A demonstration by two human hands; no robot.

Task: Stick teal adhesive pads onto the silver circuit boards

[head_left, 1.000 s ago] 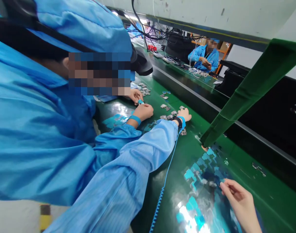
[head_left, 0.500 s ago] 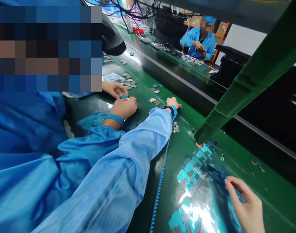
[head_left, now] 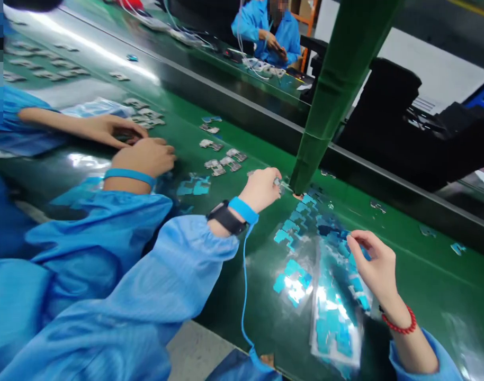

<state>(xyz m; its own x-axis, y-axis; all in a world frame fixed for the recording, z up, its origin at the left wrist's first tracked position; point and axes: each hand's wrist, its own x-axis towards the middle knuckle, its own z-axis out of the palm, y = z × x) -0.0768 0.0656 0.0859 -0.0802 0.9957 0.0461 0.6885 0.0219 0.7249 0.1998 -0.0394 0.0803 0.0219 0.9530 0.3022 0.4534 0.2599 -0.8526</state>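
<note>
My left hand (head_left: pixel 262 186), with a black watch and a blue wrist strap, is closed above the green table. A small shiny metal plate (head_left: pixel 277 182) shows at its fingertips, mostly hidden. At the right, my right hand (head_left: pixel 375 259), wearing a red bead bracelet, has thumb and forefinger pinched together. Its fingertips are at blue film pieces (head_left: pixel 344 234); whether they grip one I cannot make out. A clear sheet with turquoise film pieces (head_left: pixel 333 328) lies below that hand. More turquoise film cutouts (head_left: pixel 292 225) lie between my two hands.
A co-worker's hands (head_left: pixel 141 153) work close at my left. Several metal plates (head_left: pixel 222 161) lie beyond them. A green-wrapped post (head_left: pixel 319 114) rises from the green table (head_left: pixel 436 280). A coiled blue cord (head_left: pixel 245 296) hangs from my left wrist. Another person (head_left: pixel 261 32) sits across.
My view has swung right. My left hand has drawn back from the metal plates, with a shiny piece now at its fingertips. My right hand stays pinched by the blue film.
</note>
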